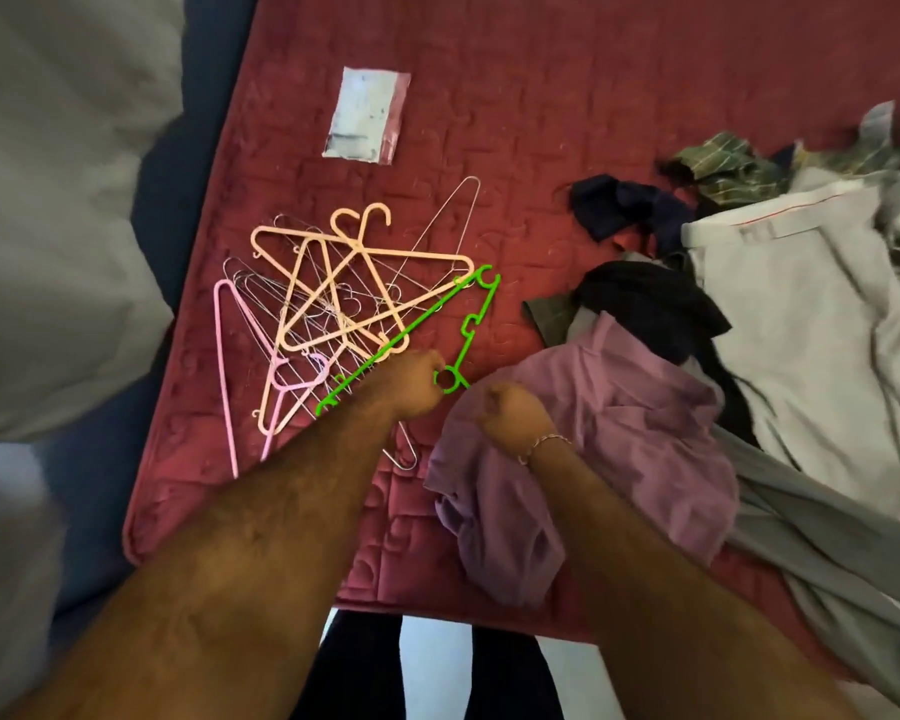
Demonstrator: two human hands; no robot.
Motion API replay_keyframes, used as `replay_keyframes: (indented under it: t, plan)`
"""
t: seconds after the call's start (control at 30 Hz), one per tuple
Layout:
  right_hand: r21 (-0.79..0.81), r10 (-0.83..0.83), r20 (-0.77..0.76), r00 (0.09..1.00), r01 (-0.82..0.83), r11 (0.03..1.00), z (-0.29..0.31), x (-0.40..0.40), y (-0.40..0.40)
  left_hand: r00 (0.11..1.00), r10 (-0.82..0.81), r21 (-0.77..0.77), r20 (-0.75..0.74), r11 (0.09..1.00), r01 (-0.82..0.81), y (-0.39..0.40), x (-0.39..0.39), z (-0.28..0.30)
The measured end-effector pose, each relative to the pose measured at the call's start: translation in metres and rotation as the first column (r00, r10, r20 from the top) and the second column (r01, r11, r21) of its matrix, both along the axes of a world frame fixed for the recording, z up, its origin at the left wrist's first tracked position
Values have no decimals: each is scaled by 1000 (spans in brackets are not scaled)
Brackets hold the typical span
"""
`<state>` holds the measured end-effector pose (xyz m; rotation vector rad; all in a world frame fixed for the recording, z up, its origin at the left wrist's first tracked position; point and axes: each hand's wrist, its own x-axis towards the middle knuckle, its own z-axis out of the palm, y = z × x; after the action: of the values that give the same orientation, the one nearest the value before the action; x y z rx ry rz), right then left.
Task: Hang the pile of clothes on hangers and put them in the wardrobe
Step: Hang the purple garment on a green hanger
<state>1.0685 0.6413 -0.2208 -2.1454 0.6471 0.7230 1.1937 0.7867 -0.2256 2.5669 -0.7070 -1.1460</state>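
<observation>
Two bare forearms, one bracelet

Both forearms are uncovered right up to the frame's lower edge, with no sleeve showing, and both carry visible hair. The left hand wears no ring or band that can be seen. The right hand has a thin, pale metallic chain bracelet around its wrist. Below, between the arms, dark trousers cover the legs.
</observation>
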Motion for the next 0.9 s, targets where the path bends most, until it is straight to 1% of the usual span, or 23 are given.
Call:
replay_keyframes:
  t: [0.07,0.13,0.23,0.3,0.37,0.4,0.47,0.5,0.53,0.6,0.63,0.67,0.7,0.77,0.8,0.83,0.9]
  plan:
    - [-10,5,-27,1000,-6,1000,-31,16,15,999,-28,28,-24,999,28,5,4,-28]
    - [-13,-43,-50,998,42,999,-65,30,24,998,-37,59,-41,997,40,11,4,-62]
    - [-18,-83,-67,994,82,996,-106,41,31,996,-84,136,-22,987,86,20,-8,-103]
    - [-28,-127,-106,986,125,992,-125,45,35,988,-145,190,50,973,133,22,-20,-114]
    - [-34,-195,-114,974,193,981,-137,48,39,964,-183,222,195,965,139,24,-27,-116]
    - [4,-249,-102,963,251,968,-135,51,39,945,-191,233,264,964,130,26,-26,-115]
    - [120,-343,-67,937,349,930,-126,55,39,913,-154,223,377,972,72,31,-19,-106]
    - [146,-349,-25,937,349,926,-117,56,39,901,-130,209,413,977,45,33,-13,-99]
    - [124,-313,37,949,307,944,-104,56,37,886,-120,194,449,980,35,33,-6,-89]
    - [-11,-148,154,977,151,988,-79,54,31,842,-130,167,523,985,48,31,14,-65]
    - [-63,-74,196,978,88,994,-65,52,27,817,-139,161,560,985,58,29,25,-49]
    - [-73,-61,227,972,80,994,-55,51,22,795,-151,162,587,984,67,27,37,-33]
    - [-40,-113,249,962,127,991,-45,51,18,776,-157,162,611,984,72,24,48,-18]
    - [112,-300,259,918,280,954,-32,50,10,746,-137,143,652,988,57,19,63,10]
    - [185,-369,264,891,328,926,-29,48,5,730,-112,125,675,991,36,16,68,22]
    - [225,-411,274,869,358,906,-21,45,1,714,-76,98,696,995,11,14,71,33]
    - [202,-420,304,855,372,906,-3,39,-6,706,34,-15,707,999,-34,8,74,48]
